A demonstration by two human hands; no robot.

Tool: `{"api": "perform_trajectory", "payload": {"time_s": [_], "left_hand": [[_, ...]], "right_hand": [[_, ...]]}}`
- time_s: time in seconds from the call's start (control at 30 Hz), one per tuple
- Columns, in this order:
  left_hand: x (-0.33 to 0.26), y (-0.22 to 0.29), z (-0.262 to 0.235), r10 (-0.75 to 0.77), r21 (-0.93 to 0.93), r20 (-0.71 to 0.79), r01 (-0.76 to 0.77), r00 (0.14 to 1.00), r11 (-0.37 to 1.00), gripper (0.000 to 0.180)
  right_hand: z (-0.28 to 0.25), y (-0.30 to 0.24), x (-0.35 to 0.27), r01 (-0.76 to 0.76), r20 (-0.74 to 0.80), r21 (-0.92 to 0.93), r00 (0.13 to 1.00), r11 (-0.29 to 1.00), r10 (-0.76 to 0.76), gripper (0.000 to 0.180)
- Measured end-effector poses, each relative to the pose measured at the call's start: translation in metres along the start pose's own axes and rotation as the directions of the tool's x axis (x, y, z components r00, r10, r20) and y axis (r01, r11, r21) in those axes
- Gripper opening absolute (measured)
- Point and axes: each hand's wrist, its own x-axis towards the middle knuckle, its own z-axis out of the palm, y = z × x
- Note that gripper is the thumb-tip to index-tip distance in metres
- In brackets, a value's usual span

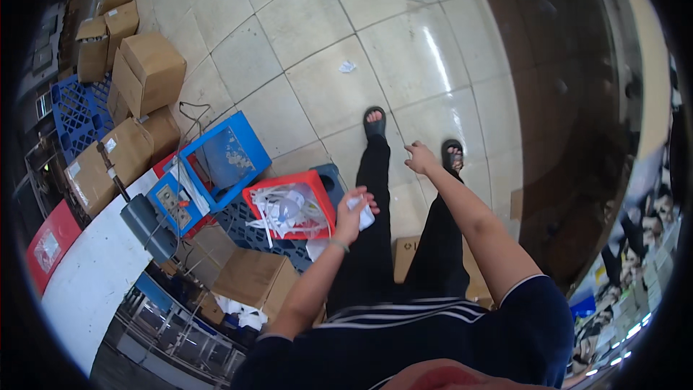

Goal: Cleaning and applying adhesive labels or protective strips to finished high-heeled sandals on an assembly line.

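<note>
My left hand (351, 218) is closed around a crumpled white piece, paper or thin plastic (363, 212); which of the two I cannot tell. Just left of that hand stands a red bin (323, 206) holding white strips and clear plastic scraps (285, 206). My right hand (418, 158) reaches forward over the floor between my feet, its fingers apart and partly bent, with nothing visible in them. Ahead of my feet, a small crumpled white scrap (347, 66) lies on the tiles.
A blue-framed machine (231, 155) with a socket panel stands beyond the bin. Cardboard boxes (155, 68) and blue plastic pallets (79, 112) line the left side. A white tabletop (94, 296) is at lower left. A dark glossy surface (577, 101) curves along the right.
</note>
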Motion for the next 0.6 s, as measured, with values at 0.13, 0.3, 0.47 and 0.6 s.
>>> {"api": "perform_trajectory", "payload": {"time_s": [0.13, 0.3, 0.47, 0.6], "left_hand": [[0.031, -0.008, -0.021, 0.020, -0.099, -0.160, -0.037, 0.987, 0.994, 0.031], [0.044, 0.003, -0.027, 0.101, -0.049, -0.303, -0.121, 0.948, 0.991, 0.019], [0.051, 0.003, -0.034, 0.038, -0.134, -0.411, -0.101, 0.911, 0.986, 0.022], [0.061, 0.012, -0.037, -0.096, -0.266, -0.412, -0.019, 0.906, 0.964, 0.033]], "right_hand": [[-0.003, -0.070, 0.168, 0.134, 0.055, -0.217, 0.991, 0.967, -0.125, 0.063], [0.011, -0.148, 0.424, 0.381, 0.042, -0.594, 0.894, 0.709, -0.446, 0.068], [0.008, -0.211, 0.642, 0.302, -0.139, -0.568, 0.882, 0.766, -0.450, 0.064], [-0.009, -0.219, 0.665, 0.418, -0.230, -0.445, 0.801, 0.792, -0.552, 0.062]]}}
